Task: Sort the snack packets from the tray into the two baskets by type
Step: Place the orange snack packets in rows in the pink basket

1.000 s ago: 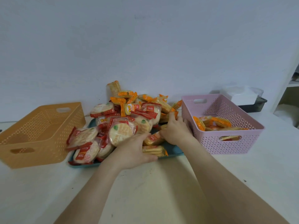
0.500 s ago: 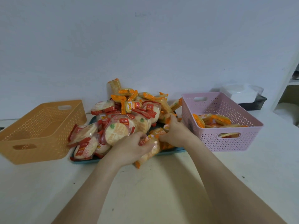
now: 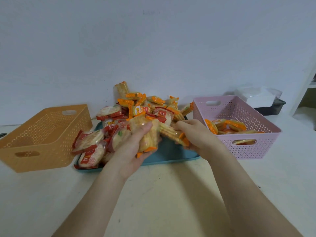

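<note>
Teal tray [image 3: 171, 155] at centre of the pale table [image 3: 153, 202], heaped with snack packets: round red-trimmed rice cracker packets [image 3: 90, 139] toward 9 o'clock of the heap, orange-trimmed cracker packets [image 3: 136, 100] piled toward 12 and 1 o'clock. Near right part of the tray shows bare.
Left hand [image 3: 135, 149] over the tray's middle, fingers curled closed round a clutch of orange-trimmed packets [image 3: 147, 141], thumb pressed on top.
Right hand [image 3: 196, 134] at 3 o'clock of the left, just beside it, fingers closed on a long ridged orange-ended packet [image 3: 171, 133] that runs between the two hands; whether the left hand also touches it, cannot tell.
Orange basket [image 3: 42, 139] at 9 o'clock of the tray, nothing visible inside.
Pink basket [image 3: 239, 151] at 3 o'clock of the tray, several orange-trimmed packets inside [image 3: 227, 126].
Dark container with clear lid [image 3: 266, 103] behind the pink basket at 1 o'clock
</note>
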Action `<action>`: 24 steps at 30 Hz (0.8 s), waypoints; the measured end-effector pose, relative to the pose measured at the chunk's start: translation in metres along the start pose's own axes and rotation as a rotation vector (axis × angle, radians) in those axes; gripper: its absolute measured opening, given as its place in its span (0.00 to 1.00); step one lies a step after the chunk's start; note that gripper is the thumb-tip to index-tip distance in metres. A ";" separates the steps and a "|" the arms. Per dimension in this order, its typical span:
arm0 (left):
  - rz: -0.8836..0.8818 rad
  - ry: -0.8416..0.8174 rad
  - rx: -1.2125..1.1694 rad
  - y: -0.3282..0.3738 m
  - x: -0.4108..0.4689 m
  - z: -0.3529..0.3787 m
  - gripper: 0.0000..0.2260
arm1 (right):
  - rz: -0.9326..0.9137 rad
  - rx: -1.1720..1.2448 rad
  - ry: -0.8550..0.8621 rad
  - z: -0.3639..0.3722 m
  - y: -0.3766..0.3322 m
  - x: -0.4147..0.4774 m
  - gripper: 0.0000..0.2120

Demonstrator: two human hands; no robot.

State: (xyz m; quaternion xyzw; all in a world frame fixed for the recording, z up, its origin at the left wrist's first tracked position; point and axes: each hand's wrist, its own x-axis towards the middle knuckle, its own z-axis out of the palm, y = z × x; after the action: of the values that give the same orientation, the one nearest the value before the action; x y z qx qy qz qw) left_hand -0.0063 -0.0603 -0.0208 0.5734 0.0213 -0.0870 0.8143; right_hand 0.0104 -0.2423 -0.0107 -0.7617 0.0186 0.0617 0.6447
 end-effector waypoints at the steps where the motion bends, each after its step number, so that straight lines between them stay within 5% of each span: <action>1: 0.022 0.007 -0.033 0.000 0.001 0.005 0.15 | 0.043 0.093 -0.017 0.000 0.001 -0.001 0.07; 6: 0.041 -0.092 -0.003 -0.005 0.005 0.019 0.22 | 0.206 0.485 -0.120 0.005 0.005 -0.006 0.05; 11: 0.218 0.044 0.421 -0.010 0.014 0.031 0.16 | 0.098 0.204 -0.149 0.006 0.003 -0.010 0.26; 16: 0.504 0.112 0.401 0.018 0.003 0.042 0.06 | -0.066 0.150 -0.205 0.003 -0.019 -0.025 0.20; 21: 0.626 -0.054 0.290 0.044 -0.003 0.097 0.23 | -0.390 0.232 0.102 -0.028 -0.059 -0.037 0.15; 24: 0.541 -0.104 0.223 0.053 0.004 0.142 0.19 | -0.514 0.130 0.351 -0.055 -0.072 -0.042 0.19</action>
State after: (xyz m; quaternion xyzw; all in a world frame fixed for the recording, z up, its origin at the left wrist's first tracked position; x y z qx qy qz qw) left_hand -0.0029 -0.1768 0.0766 0.6389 -0.1840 0.1021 0.7400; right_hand -0.0194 -0.2863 0.0734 -0.6977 -0.0597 -0.2372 0.6733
